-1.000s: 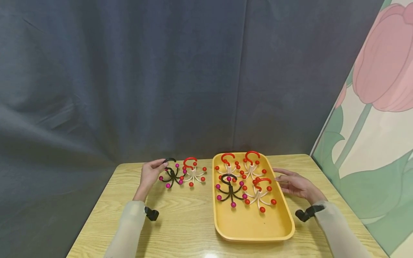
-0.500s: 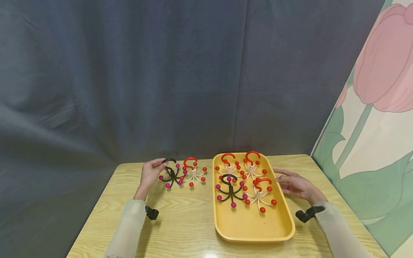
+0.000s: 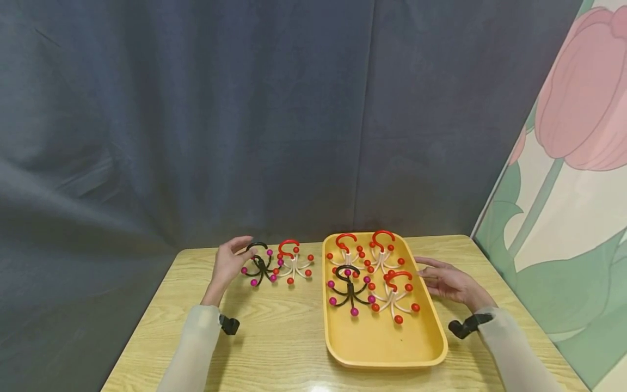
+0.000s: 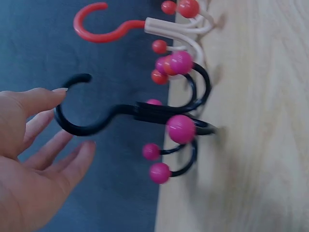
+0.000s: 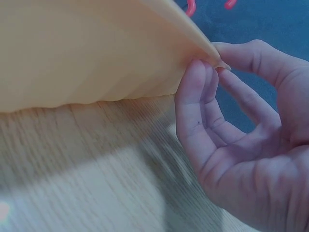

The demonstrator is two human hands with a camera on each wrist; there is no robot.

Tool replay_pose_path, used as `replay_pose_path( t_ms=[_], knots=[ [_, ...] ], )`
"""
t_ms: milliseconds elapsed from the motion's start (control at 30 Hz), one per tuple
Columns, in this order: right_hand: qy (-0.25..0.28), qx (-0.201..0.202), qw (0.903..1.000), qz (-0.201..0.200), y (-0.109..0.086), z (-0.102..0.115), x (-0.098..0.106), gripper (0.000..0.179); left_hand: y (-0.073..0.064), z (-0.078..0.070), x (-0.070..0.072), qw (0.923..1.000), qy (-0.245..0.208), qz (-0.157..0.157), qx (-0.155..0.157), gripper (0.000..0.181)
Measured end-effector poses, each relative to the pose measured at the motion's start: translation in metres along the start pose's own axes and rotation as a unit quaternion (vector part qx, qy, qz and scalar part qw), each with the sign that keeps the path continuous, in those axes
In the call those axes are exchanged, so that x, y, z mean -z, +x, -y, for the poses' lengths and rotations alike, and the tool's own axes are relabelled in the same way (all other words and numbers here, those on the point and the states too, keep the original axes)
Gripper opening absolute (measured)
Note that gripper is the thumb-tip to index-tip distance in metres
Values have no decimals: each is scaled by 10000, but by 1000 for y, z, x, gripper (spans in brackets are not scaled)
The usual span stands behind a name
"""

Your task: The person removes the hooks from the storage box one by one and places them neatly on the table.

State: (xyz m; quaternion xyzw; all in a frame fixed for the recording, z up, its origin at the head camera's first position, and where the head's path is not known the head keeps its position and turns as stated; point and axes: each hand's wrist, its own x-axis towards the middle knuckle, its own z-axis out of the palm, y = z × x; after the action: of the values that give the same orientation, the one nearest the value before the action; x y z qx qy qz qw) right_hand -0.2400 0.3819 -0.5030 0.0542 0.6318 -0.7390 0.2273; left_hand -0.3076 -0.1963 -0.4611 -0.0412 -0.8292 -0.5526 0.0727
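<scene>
My left hand [image 3: 227,264] is at the curved top of a black multi-arm hook hanger [image 3: 262,267] with magenta ball tips, which stands on the table. In the left wrist view the hand's fingers [image 4: 79,162] are spread apart around the hook's curve, one fingertip right at it. Just right of that hanger stands a white one [image 3: 294,265] with a red hook and red balls. With thumb and fingers, my right hand [image 3: 450,280] pinches the right rim of a yellow tray [image 3: 387,348]. A black hanger [image 3: 350,288] and several white-and-red hangers [image 3: 393,298] stand inside the tray.
The wooden table [image 3: 274,337] ends at a dark blue-grey curtain [image 3: 274,136] behind. A wall with a painted tulip [image 3: 583,87] rises along the right side. Each wrist wears a black strap mount [image 3: 229,324].
My left fingers have parted from their grip on the black hanger's hook, the hand lifting slightly. The hanger stays standing in place. My right hand keeps its hold on the tray's rim.
</scene>
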Motion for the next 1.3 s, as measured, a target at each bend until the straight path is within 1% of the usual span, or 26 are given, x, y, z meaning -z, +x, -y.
replay_pose_path(
  t_ms=[100,267,367,500,667,767,833,900,967,1133,1200,1300],
  knots=[
    [-6,10,10000,8,1,-1,0,50,-3,-9,1,9998,141,-59,-145,40],
    [4,-2,10000,33,1,-1,0,49,-9,-27,-3,9963,698,-143,-484,39],
    [25,-1,9999,106,1,-2,1,50,-15,-40,-9,9899,1075,-179,-905,36],
    [115,14,9997,234,0,-2,2,48,-22,-58,-19,9783,1401,-274,-1503,32],
    [128,5,9995,288,0,-2,2,47,-31,-78,-33,9690,1360,-256,-2044,27],
    [115,5,9995,277,-1,-2,1,49,-36,-88,-41,9664,1251,-179,-2239,24],
    [123,7,9996,248,-1,-2,1,49,-38,-92,-47,9673,1099,-35,-2286,24],
    [130,4,9997,218,0,-1,1,49,-40,-95,-54,9699,935,186,-2239,23],
    [136,-3,9997,203,0,-1,2,48,-41,-97,-61,9705,742,420,-2255,24],
    [110,-7,9998,185,0,-1,2,48,-44,-101,-78,9682,493,911,-2279,26],
    [89,-9,9998,171,0,-1,2,49,-45,-101,-84,9689,409,1124,-2168,27],
    [60,-10,9999,149,1,-1,1,51,-46,-103,-93,9706,292,1444,-1904,32]
  ],
)
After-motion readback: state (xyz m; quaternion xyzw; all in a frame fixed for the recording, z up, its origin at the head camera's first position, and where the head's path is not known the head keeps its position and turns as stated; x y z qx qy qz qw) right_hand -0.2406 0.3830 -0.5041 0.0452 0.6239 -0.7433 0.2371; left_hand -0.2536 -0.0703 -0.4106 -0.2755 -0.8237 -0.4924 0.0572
